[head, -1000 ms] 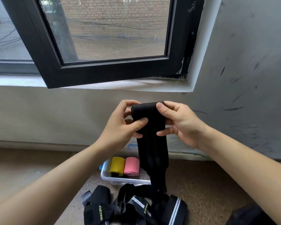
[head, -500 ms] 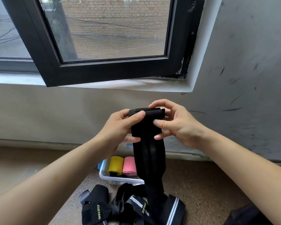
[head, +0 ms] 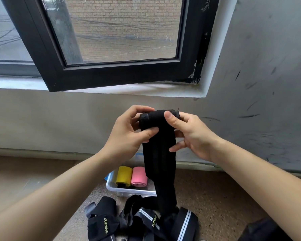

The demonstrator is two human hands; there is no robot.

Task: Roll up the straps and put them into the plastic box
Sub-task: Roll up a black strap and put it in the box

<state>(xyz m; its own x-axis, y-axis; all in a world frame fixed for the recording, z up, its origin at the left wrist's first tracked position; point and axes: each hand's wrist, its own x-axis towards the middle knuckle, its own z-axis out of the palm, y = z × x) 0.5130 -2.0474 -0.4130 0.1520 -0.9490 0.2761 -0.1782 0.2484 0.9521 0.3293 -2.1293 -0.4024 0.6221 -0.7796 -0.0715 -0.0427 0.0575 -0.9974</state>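
Black woven elastic strap [head: 159,157] held up in mid-air by both hands, in front of the grey scuffed wall [head: 259,101] and just below the sill of the black-framed window [head: 111,79].

Head view, hands first. Left hand [head: 127,136] curled round the strap's top end: thumb laid across the front face just under the rolled part, fingers hooked over the top and behind. Right hand [head: 195,136] gripping the same end from the other side: thumb pressed on the front of the roll, upper fingers tucked behind it, lower fingers looser and touching the strap's right edge. Both closed firmly on the fabric, neither flat nor spread.

Then the strap itself. Top end wound into a short, tight, level roll between the two thumbs. Rest unrolled, hanging straight down as one flat band with faint lengthwise ribs, crossing in front of the right part of the clear plastic box [head: 127,193] and ending among the heap of loose black straps [head: 111,221].

Box set on the speckled brown floor [head: 215,197] close to the wall's foot. Inside, a yellow fabric roll [head: 123,176] and a pink fabric roll [head: 139,177], side by side and touching. Heap just in front of the box, nearest the camera: tangled, striped in white and grey, lettered "XUEYING" in yellow-green.
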